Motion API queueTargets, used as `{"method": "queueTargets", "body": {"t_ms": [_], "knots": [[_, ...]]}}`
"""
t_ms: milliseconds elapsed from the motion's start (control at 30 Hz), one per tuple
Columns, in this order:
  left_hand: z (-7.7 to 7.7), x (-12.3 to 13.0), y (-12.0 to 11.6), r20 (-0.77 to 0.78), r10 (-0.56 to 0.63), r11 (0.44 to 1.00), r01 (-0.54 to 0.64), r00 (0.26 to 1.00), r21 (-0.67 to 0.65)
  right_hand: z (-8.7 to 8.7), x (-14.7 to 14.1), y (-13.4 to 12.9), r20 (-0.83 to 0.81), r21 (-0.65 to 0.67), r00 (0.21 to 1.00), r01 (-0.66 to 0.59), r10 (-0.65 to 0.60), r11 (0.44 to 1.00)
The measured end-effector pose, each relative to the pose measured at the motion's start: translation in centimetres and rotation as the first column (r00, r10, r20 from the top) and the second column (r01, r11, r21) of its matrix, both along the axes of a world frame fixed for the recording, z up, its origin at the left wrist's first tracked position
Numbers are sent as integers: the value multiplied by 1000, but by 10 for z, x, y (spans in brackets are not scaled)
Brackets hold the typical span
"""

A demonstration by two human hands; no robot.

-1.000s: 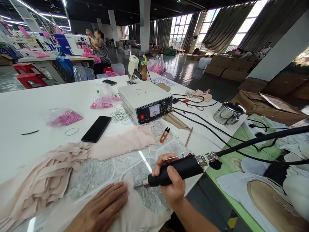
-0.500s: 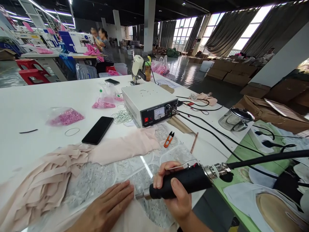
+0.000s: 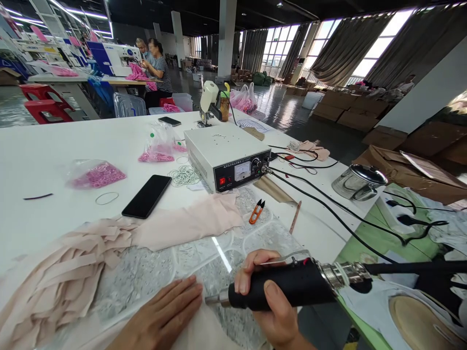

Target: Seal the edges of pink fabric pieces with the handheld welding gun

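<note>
My left hand (image 3: 164, 311) lies flat, fingers together and stretched out, on a piece of pale pink fabric (image 3: 204, 330) at the table's near edge. Wrapped round the black body of a handheld ultrasonic welding gun (image 3: 288, 287) is my right hand (image 3: 268, 296). The gun's metal tip (image 3: 215, 299) points left and sits just beside my left fingertips, at the fabric's edge; whether it touches the cloth I cannot tell. Beneath lies a grey marble-patterned sheet (image 3: 204, 262). A heap of pale pink fabric strips (image 3: 65, 272) spreads to the left, with a flat piece (image 3: 189, 221) beyond my hands.
Behind stands a white control box (image 3: 226, 155), with black cables running right. Orange thread snips (image 3: 257, 212), a black phone (image 3: 147, 196), bags of pink rings (image 3: 97, 175) and a metal mug (image 3: 359, 182) stand or lie on the white table (image 3: 44, 146). Two people sit at sewing machines farther back.
The gun's rear end and its cable have dropped lower and shifted right with my right hand. My left hand stays almost in place on the fabric.
</note>
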State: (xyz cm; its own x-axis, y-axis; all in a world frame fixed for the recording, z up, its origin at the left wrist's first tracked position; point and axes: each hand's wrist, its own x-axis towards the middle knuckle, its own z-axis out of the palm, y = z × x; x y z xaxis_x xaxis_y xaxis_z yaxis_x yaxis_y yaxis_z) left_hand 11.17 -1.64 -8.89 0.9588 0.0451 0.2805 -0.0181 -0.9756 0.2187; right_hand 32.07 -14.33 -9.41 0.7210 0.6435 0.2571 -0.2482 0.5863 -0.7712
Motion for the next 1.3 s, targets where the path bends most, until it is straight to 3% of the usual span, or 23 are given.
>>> {"method": "queueTargets", "body": {"t_ms": [267,500,767,1033,1300], "knots": [[-6,0,1,27,-48,997,46,998,69,12,3,2,77,8,997,-16,16,1000],[-12,-1,4,53,-42,999,40,998,29,5,1,2,78,46,997,-23,19,999],[-14,-3,3,58,-10,999,12,998,-35,21,6,9,137,31,991,-8,4,999],[-8,-3,1,28,-52,992,49,998,115,17,4,14,226,31,974,-12,5,999],[-7,-2,1,48,-57,991,51,997,122,20,3,17,223,51,975,-31,19,998]]}}
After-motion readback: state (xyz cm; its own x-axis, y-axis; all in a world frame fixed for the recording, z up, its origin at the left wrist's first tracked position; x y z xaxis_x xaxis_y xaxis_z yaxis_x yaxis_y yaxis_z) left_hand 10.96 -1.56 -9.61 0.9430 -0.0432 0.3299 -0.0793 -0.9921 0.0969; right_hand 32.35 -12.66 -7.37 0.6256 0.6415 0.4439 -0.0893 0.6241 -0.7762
